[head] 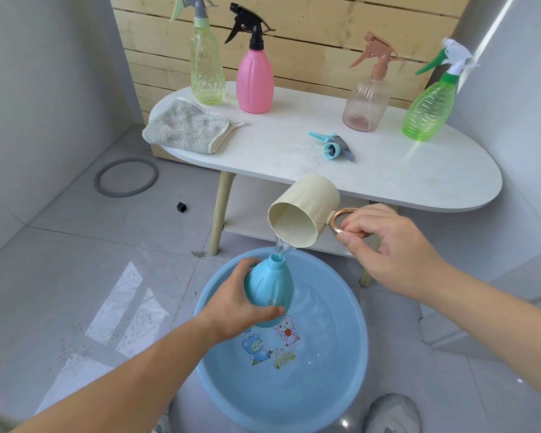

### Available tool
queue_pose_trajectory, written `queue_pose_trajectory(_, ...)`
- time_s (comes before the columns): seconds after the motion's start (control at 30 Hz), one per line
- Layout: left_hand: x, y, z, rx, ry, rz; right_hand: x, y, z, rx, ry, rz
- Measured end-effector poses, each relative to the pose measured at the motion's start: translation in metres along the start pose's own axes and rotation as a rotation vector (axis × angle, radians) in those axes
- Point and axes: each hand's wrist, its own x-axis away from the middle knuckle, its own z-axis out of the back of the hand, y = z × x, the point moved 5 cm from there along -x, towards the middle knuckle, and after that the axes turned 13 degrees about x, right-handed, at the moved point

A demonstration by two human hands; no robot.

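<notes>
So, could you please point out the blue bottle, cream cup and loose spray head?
blue bottle [272,284], head view, ribbed body.
cream cup [316,192], head view, outer wall.
loose spray head [330,149], head view, screw cap.

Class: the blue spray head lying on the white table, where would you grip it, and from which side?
Pinch the spray head across its grey body behind the screw collar, coming from above. It lies on its side on the table, collar opening toward the camera; the trigger and thin tube look flimsy.

a light blue plastic bottle [270,290] hangs over a blue plastic basin [350,354] printed with cartoon animals; the cream cup [303,212] has a rose-gold ring handle [341,221]; a pink spray bottle [254,79] stands on the white counter [419,170].
</notes>
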Motion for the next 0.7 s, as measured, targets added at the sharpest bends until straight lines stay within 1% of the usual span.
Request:
queue_pose_trajectory(0.27,0.000,-0.001,0.000,-0.007,-0.001,-0.004,0.001,-0.004,0.000,0.073,0.026,0.101)
queue_pose_trajectory(0.43,0.000,-0.003,0.001,-0.023,0.000,-0.007,0.002,-0.010,0.001,0.165,0.078,0.215)
queue_pose_trajectory(0.6,0.000,-0.003,0.001,-0.030,0.003,-0.003,0.003,-0.016,0.000,0.296,0.138,0.382)
queue_pose_trajectory(0.7,0.000,-0.002,0.000,-0.026,0.005,0.001,0.005,-0.018,-0.003,0.344,0.146,0.449)
